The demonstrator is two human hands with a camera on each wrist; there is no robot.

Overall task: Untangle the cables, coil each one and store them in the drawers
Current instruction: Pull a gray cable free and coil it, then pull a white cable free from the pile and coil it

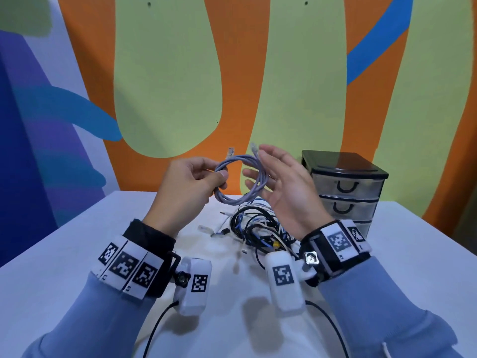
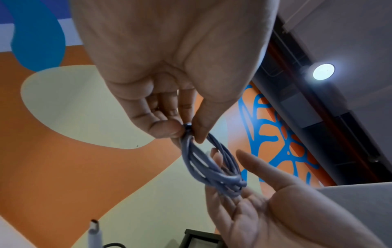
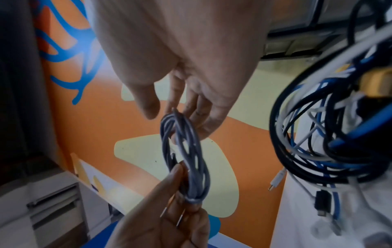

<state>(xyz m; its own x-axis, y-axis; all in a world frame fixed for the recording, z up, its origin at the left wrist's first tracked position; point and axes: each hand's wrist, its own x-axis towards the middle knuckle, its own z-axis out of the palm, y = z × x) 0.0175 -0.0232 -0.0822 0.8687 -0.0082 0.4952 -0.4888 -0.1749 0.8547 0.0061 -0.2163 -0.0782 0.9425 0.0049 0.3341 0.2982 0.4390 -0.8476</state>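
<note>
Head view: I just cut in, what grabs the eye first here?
The lilac cable, coiled into a loop, is held up above the table: the left hand pinches one side while the right hand is spread open at the other. Below them a tangle of black, blue and white cables lies on the table, and the black drawer unit stands to the right, drawers closed.

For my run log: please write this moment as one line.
left hand: pinches coiled grey network cable | right hand: open beside coil | drawers: shut
</note>
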